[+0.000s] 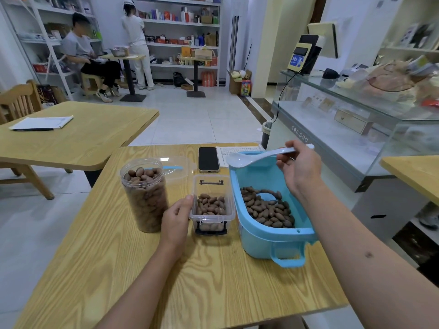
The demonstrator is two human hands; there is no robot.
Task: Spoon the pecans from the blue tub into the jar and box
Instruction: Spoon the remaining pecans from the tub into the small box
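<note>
With the jar (145, 195) nearly full, the right hand (298, 168) grips an empty white spoon (259, 156) above the blue tub (268, 210) of pecans (267, 208) while the left hand (177, 218) holds the part-filled box (211, 205), likely due another scoop.

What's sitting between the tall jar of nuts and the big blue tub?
In the head view, the small clear box with some pecans in it sits between the jar and the blue tub. The left hand holds the box's near-left corner.
</note>
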